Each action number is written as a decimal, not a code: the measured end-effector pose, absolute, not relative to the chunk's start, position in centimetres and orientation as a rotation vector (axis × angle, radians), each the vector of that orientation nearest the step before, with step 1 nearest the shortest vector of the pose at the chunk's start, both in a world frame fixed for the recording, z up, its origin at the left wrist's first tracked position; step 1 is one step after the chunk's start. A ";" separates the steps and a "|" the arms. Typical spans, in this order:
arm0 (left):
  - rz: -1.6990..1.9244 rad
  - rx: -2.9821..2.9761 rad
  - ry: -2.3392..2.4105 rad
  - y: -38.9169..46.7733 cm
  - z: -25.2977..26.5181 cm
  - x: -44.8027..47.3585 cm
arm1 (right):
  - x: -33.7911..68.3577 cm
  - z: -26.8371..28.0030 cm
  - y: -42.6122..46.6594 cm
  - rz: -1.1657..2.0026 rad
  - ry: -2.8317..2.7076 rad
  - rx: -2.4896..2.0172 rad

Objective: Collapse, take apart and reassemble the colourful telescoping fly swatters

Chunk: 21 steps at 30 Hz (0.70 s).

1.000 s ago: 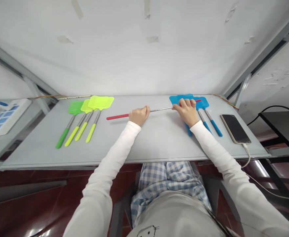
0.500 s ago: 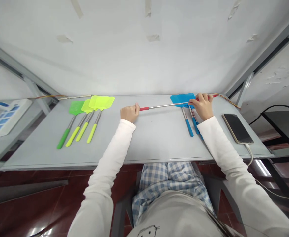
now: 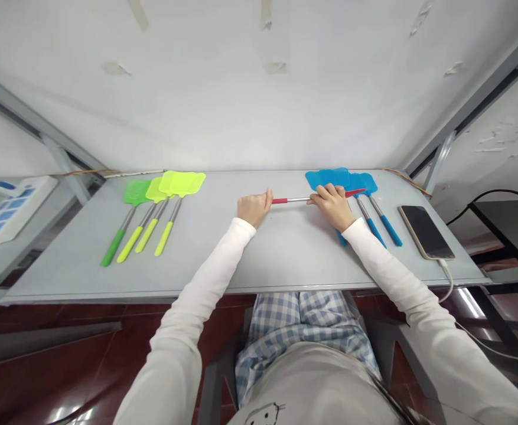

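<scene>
Between my hands stretches a red fly swatter (image 3: 279, 201) with a short bare length of metal rod showing. My left hand (image 3: 255, 209) is closed around its red handle. Near the other end, my right hand (image 3: 332, 206) grips it where the rod meets the red head, which pokes out edge-on to the right. Behind and beside my right hand lie several blue fly swatters (image 3: 364, 183), partly covered by it. At the left of the table rest yellow fly swatters (image 3: 183, 183) and a green fly swatter (image 3: 136, 192), heads toward the wall.
A phone (image 3: 427, 231) with a white charging cable (image 3: 447, 277) lies at the right end of the grey table (image 3: 280, 260). A white power strip (image 3: 15, 211) sits off to the left. The wall (image 3: 250, 118) rises directly behind the table.
My hands have come closer together, and the visible metal rod is much shorter. My right hand moved left, uncovering more blue swatters; my left hand shifted right.
</scene>
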<state>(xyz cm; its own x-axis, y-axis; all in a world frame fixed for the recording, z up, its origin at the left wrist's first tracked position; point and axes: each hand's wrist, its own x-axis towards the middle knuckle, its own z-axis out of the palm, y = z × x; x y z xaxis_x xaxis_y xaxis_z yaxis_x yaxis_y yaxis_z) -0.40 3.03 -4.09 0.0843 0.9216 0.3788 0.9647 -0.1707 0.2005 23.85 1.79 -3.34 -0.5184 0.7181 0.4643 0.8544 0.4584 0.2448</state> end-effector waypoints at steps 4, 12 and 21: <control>-0.615 -2.289 -1.805 2.3 -3.3 0.5 | 23.6 -3.2 1.7 -0.636 -2.405 -1.361; -0.332 -2.621 -1.527 1.0 -4.4 2.6 | 22.9 -3.4 1.4 -0.674 -2.455 -1.224; -0.440 -2.501 -1.453 3.5 -3.8 -1.2 | 24.5 -3.2 2.2 -0.666 -2.261 -1.366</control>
<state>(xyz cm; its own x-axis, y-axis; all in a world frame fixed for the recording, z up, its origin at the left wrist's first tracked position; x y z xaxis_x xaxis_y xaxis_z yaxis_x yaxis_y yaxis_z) -1.24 3.47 -3.79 0.4679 0.8068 0.3606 0.8714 -0.4893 -0.0360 24.52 2.17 -3.21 -0.4332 0.6976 0.5707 0.8956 0.4045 0.1854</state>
